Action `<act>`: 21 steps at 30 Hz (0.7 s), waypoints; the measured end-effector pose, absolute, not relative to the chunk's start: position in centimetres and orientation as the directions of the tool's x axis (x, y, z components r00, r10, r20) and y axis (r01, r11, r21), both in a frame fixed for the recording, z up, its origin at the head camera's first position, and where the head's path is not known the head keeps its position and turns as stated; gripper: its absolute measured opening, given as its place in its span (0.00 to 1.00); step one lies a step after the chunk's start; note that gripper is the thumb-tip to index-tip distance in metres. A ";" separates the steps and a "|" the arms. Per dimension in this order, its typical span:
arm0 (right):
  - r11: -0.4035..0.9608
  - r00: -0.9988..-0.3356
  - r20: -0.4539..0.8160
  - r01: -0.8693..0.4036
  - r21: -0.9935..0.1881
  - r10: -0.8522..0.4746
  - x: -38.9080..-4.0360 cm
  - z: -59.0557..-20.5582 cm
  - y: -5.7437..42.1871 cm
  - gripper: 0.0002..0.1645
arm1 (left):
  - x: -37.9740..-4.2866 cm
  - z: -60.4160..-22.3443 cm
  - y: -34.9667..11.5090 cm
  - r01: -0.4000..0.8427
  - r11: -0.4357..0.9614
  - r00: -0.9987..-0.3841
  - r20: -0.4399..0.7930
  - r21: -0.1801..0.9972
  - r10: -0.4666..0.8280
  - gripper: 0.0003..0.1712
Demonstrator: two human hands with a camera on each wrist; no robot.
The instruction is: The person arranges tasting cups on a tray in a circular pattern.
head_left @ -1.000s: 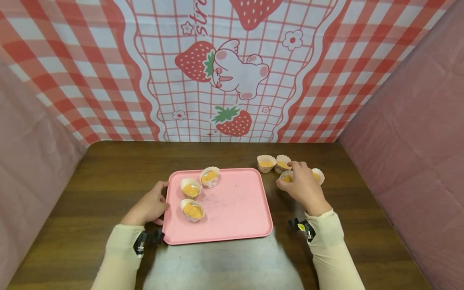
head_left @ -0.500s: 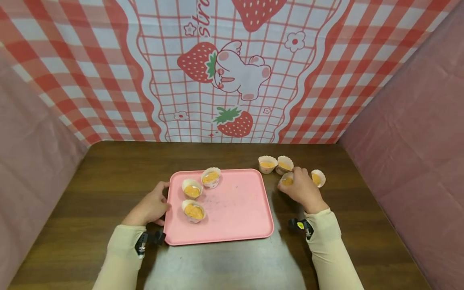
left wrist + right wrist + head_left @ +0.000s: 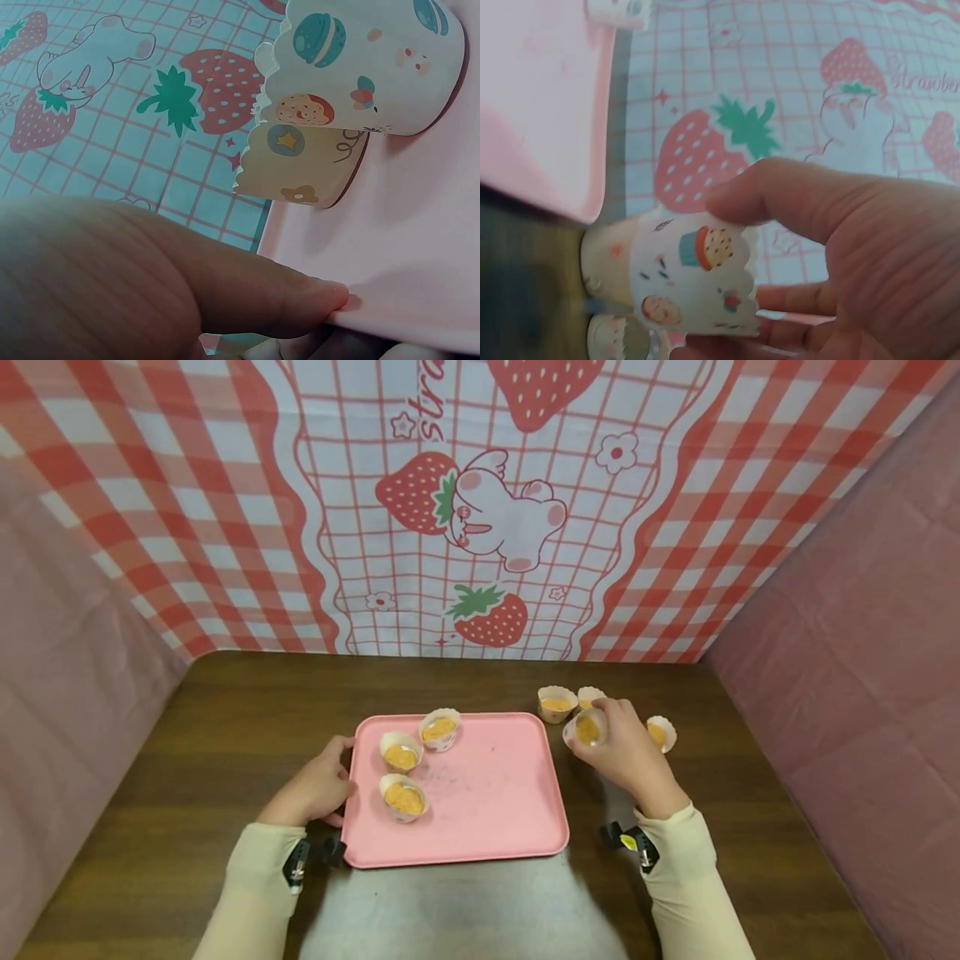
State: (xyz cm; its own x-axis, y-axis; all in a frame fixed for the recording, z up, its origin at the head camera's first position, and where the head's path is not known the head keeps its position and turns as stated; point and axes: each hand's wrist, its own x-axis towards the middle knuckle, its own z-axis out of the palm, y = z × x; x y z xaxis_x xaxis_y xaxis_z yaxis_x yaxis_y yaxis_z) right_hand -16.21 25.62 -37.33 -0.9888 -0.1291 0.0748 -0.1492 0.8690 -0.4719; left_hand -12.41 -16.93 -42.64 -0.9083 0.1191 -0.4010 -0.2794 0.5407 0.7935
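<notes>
My right hand grips a paper cupcake cup with yellow filling, to the right of the tray. In the right wrist view, the thumb lies on one side of this cupcake cup and fingers show at its other side. My left hand pinches the left rim of the pink tray. The left wrist view shows the thumb on the rim, with fingers partly hidden below. Three filled cupcake cups stand on the tray's left part: a back one, a middle one and a front one.
Close behind the held cup are two more filled cups, a left one and a partly covered one. Another cup stands right of my right hand. A checked strawberry cloth hangs behind the brown table.
My right hand has closed its grip on the cupcake cup and raised it slightly, tilting it; it now hides part of the cup behind. The left hand stays at the tray's rim.
</notes>
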 end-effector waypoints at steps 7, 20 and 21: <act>0.850 -0.964 0.189 -0.255 -0.462 -0.186 -15.6 -37.2 24.3 0.43 | -12.3 -42.7 -16.9 -0.283 0.528 -0.908 -0.400 0.800 0.120 0.41; 0.845 -0.955 0.219 -0.280 -0.456 -0.198 -15.7 -37.2 24.1 0.42 | -12.3 -42.6 -16.9 -0.271 0.532 -0.914 -0.388 0.802 0.118 0.42; 0.842 -0.955 0.218 -0.281 -0.460 -0.199 -15.7 -37.3 24.0 0.42 | -12.3 -42.6 -16.9 -0.272 0.534 -0.913 -0.390 0.800 0.118 0.42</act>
